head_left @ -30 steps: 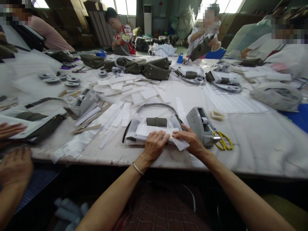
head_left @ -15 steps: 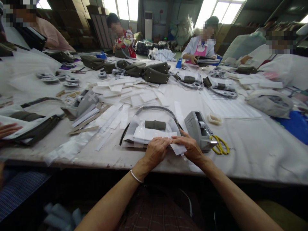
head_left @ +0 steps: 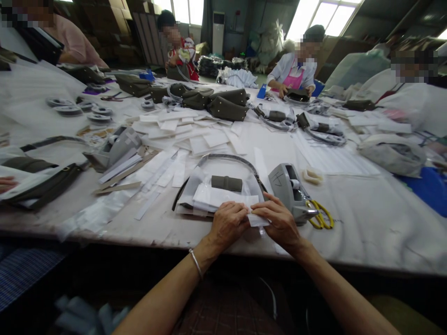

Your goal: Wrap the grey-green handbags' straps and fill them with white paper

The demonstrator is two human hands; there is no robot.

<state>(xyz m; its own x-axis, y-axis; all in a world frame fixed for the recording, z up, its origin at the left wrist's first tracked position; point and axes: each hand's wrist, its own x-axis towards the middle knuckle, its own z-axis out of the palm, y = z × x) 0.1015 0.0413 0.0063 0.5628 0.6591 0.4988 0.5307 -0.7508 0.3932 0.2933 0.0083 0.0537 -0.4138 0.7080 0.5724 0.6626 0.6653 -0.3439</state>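
Observation:
A dark olive bag [head_left: 226, 183] lies near the table's front edge, partly covered in white wrapping, with its strap arched behind it. At its lower right side a piece of white paper [head_left: 257, 220] is pinched between my hands. My left hand [head_left: 228, 223] has its fingers curled on the left end of the paper, fingertips partly hidden. My right hand [head_left: 277, 218] grips the paper's right part, its fingers bent over the top. The two hands nearly touch. Just right of my right hand stands a grey tape dispenser [head_left: 288, 190].
Yellow-handled scissors [head_left: 324, 215] lie right of the dispenser. Another dispenser [head_left: 118, 146] and cardboard strips [head_left: 122, 174] sit to the left. White sheets [head_left: 195, 132] and more olive bags [head_left: 228, 104] cover the middle. At far left is another person's hand [head_left: 7, 184]; several people work around the table.
The white paper's loose end has folded up and my right hand's fingers have curled more around it. The hand at far left has drawn back toward the frame edge.

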